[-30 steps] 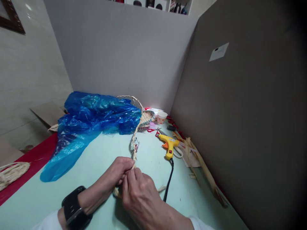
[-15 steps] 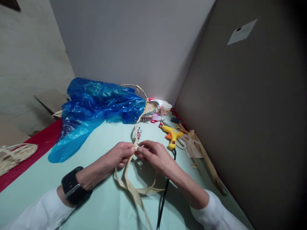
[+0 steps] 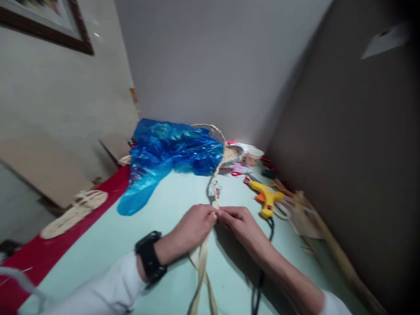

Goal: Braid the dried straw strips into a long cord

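Observation:
Between my two hands runs a pale braided cord (image 3: 215, 183) of dried plant-fibre strips. Its finished part stretches away over the table toward a blue plastic bag. My left hand (image 3: 198, 222), with a black watch on the wrist, is closed on the braid's near end. Fingertips of my right hand (image 3: 241, 221) pinch the same spot from the other side, almost touching the left. Loose flat fibre strips (image 3: 202, 262) hang below the hands toward me. The exact crossing of the strips is hidden by my fingers.
The blue plastic bag (image 3: 173, 146) lies at the back, beside a woven piece (image 3: 232, 155) and a paper cup (image 3: 254, 155). A yellow glue gun (image 3: 267, 197) with a black cable is at right, near red-handled scissors (image 3: 238, 173). A coiled braid (image 3: 75, 214) rests at left; fibre strips (image 3: 328, 245) lie right.
The view has swung left, so everything sits further right. Both hands have drawn together on the braid; my right fingers, formerly more raised, now pinch it. The loose strips hang straighter.

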The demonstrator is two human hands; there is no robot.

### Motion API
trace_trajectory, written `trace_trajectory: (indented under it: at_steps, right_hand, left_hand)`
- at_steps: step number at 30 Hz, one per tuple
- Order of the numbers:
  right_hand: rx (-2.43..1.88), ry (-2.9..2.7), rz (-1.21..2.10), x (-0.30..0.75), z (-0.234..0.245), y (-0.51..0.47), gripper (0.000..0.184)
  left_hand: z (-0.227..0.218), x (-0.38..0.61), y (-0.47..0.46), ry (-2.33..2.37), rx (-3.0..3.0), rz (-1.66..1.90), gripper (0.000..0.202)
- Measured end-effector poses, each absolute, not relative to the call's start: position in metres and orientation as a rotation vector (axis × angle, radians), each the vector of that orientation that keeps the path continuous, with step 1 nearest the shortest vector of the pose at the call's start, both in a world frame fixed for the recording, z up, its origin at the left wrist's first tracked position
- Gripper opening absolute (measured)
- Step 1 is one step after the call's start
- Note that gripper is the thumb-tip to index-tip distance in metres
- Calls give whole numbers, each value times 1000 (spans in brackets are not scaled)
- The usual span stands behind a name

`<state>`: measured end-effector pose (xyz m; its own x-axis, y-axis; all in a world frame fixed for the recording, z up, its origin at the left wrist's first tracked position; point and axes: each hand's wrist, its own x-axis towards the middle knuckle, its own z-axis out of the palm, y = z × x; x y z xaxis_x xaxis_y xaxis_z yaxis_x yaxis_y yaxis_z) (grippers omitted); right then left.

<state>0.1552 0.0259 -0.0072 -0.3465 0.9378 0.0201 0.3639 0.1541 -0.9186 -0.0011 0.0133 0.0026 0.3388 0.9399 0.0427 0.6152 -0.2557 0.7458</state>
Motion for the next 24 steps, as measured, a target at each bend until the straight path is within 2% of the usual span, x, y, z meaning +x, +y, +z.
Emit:
trace_trajectory:
  at_steps: [5,11,15,24]
  right_hand:
    - [-1293,-1849,992,156,-12,30,44]
    - [-1343,-1820,902,158,-12,30,44]
    - [-1356,-1761,905,159,-19,31,44]
    - [-1390,-1708,973,156,-20,29,48]
  left_hand:
    - [1,1,-1,1657,2169,572,32]
    - [15,5,-2,1701,2159,466,38]
    - [17,7,0,1644,2159,455,40]
    - [7,13,-16,1681,2304,500,28]
